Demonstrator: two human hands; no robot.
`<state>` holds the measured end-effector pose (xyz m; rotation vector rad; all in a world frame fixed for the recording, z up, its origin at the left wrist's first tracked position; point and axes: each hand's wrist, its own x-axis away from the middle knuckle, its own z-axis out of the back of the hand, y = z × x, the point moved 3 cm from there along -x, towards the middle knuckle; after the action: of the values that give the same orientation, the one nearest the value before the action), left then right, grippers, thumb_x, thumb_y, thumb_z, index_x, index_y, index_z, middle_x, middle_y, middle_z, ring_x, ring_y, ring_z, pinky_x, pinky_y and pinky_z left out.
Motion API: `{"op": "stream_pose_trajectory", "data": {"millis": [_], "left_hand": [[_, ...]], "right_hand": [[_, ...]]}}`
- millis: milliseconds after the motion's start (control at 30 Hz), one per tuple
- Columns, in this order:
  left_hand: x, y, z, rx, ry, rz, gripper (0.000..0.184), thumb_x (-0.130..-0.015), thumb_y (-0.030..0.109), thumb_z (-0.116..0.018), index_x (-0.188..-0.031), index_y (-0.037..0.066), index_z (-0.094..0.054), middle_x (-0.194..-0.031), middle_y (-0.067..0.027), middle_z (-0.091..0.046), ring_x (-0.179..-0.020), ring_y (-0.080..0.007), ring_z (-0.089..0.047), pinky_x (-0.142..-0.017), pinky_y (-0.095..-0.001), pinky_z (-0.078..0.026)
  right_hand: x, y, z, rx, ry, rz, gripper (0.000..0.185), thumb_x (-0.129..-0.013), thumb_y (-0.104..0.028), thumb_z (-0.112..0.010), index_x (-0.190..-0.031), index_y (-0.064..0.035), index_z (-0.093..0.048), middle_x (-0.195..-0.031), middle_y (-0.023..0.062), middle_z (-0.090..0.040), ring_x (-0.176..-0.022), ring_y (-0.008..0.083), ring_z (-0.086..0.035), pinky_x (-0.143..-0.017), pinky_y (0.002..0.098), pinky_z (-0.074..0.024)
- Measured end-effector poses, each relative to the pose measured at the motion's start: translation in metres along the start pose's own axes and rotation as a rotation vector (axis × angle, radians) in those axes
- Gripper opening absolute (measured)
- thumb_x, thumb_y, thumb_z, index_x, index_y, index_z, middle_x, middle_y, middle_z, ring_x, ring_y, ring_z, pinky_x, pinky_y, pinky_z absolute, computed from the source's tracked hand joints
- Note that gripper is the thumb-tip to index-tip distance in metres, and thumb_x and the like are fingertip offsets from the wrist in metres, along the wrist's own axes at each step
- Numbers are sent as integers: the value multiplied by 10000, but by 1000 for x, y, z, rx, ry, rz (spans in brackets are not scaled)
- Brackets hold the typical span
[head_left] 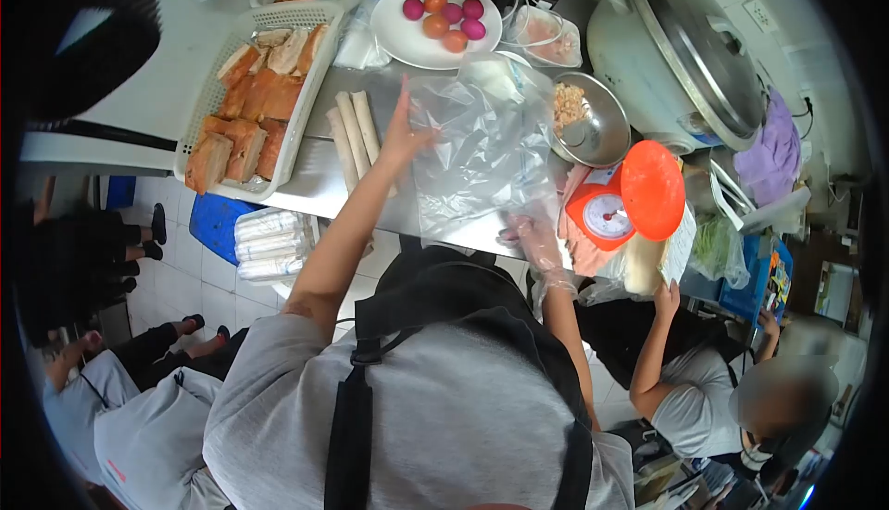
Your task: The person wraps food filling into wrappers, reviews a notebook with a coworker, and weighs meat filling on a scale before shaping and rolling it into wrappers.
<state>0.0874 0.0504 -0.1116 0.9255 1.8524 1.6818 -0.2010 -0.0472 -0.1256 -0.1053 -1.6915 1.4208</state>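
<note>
A clear plastic bag (pixel 477 153) lies spread over the steel counter in front of me. My left hand (pixel 407 135), bare, touches its left edge with the fingers apart, one pointing up along the side. At the bag's lower right corner is my right hand (pixel 535 239) in a clear disposable glove, its fingers curled together on the plastic. Left of the bag lie several pale wrapped rolls (pixel 354 135). To its right stand a red kitchen scale (pixel 602 209) with a round pan and a steel bowl (pixel 607 121) holding chopped food.
A white basket (pixel 315 93) holds roasted meat slabs. Behind the bag is a white plate (pixel 394 24) with pink and orange eggs. A large lidded pot (pixel 639 65) stands at the back right. A co-worker (pixel 694 390) handles something at right; other people are at left.
</note>
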Motion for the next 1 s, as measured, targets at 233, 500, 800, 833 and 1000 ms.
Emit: {"op": "stream_pose_trajectory", "data": {"millis": [233,500,800,833,1000], "left_hand": [[-45,-4,11,-332,-92,-186,967,-766,-110,-563,-1512,215,-41,-1371,-226,-367,-1098,-255,-556,-757,-297,-533],[-34,26,-6,-1021,244,-567,860,-712,-1,-636,-1470,158,-261,-1361,-252,-333,-1198,-397,-394,-977,-459,-367],[57,-55,-54,-1159,-365,-591,641,-827,349,-629,-1394,151,-405,-1476,-213,-235,-1342,-413,-258,-1079,-578,-199],[55,-47,-52,-1177,-417,-595,644,-828,378,-624,-1393,158,-406,-1488,-207,-221,-1356,-410,-240,-1082,-584,-189],[34,14,-8,-1219,-191,-608,607,-803,384,-654,-1339,170,-465,-1438,-183,-317,-1318,-383,-304,-1079,-584,-192]], "right_hand": [[10,-8,17,-46,237,54,639,-902,-238,-603,-1397,44,-315,-906,102,-609,-643,120,-613,-576,232,-502],[11,16,1,210,476,235,404,-880,-223,-620,-1224,-19,-566,-805,83,-630,-649,137,-583,-610,290,-489],[14,18,-24,381,658,404,430,-842,-111,-597,-1258,-34,-517,-807,101,-633,-681,188,-586,-657,316,-477],[22,7,-29,319,654,402,476,-837,-86,-587,-1299,-43,-481,-807,95,-632,-682,178,-585,-654,312,-478],[12,13,-23,310,621,413,653,-804,29,-538,-1418,-82,-346,-804,67,-626,-678,126,-572,-639,284,-478]]}}
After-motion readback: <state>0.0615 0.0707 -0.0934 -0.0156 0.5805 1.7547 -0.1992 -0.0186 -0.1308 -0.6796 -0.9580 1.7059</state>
